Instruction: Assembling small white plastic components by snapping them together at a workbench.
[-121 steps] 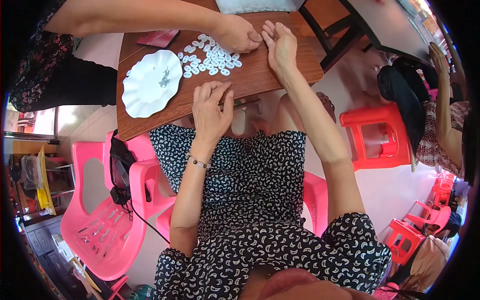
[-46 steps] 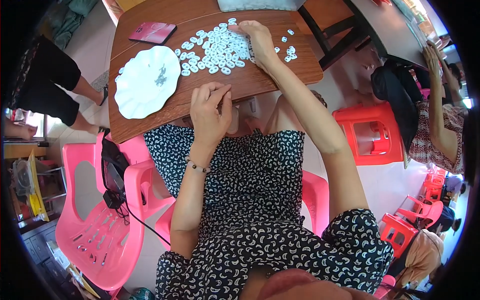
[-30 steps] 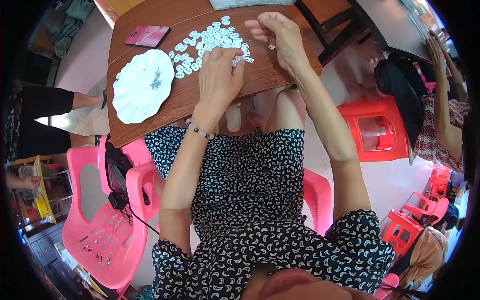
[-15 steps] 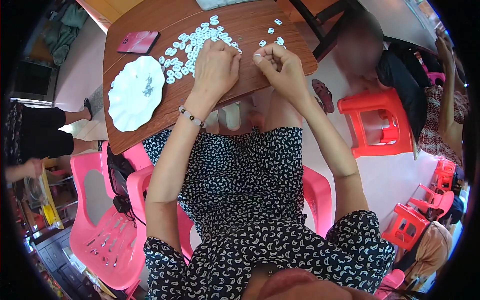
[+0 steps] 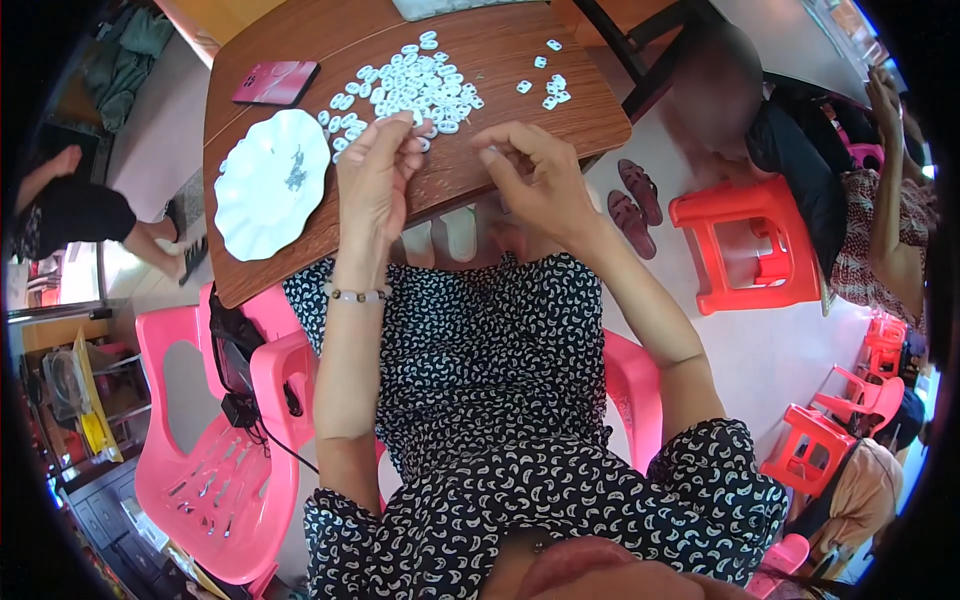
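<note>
My left hand is raised over the near edge of the brown table, thumb and fingertips pinching a small white oval piece. Just beyond it lies a loose pile of similar white pieces with paired holes. To the right, my right hand hovers over the table edge, fingers curled and thumb close to the index finger; whatever they hold is too small to see. Several more white pieces lie apart beyond the right hand. A white scalloped plate at left bears tiny dark bits.
A flat pink case lies at the far left of the table. Beside me is a pink chair with a black bag. Red stool and sandals are on the floor at right. Other people are nearby.
My left hand has drawn back from the pile toward me with a white piece in its fingertips. My right hand has come nearer and left. Another white piece shows in the right-hand group.
</note>
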`<state>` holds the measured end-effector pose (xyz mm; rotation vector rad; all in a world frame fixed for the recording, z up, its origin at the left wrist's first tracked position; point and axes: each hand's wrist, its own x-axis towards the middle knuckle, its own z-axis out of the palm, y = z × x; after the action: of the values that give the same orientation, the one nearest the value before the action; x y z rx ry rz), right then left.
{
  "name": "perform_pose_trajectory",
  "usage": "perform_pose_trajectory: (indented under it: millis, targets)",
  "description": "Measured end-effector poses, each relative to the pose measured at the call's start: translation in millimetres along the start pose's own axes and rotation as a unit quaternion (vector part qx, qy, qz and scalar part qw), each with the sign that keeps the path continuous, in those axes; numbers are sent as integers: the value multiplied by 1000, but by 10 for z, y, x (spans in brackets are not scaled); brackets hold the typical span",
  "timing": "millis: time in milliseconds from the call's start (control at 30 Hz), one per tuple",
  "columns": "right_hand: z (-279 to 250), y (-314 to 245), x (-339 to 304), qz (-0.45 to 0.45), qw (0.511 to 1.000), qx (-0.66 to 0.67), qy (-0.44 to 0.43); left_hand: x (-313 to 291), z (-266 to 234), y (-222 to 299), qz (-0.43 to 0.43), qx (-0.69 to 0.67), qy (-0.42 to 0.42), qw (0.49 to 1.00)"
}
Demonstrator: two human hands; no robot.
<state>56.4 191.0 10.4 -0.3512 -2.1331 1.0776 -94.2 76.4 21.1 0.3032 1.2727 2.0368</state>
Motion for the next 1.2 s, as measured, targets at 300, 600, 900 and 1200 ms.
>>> perform_pose_trajectory:
  millis: [300,600,900,1200]
  targets:
    - [67,-278,69,-112,993,7,33,-556,65,-37,-90,-148,1,985]
    - [79,-283,32,-131,991,-23,-6,-603,60,-120,-33,-84,7,996]
    - [120,75,122,-23,995,-90,-35,-326,-173,29,146,578,67,800]
    - [332,133,335,-128,977,-158,-64,-202,-360,-97,236,541,109,800]
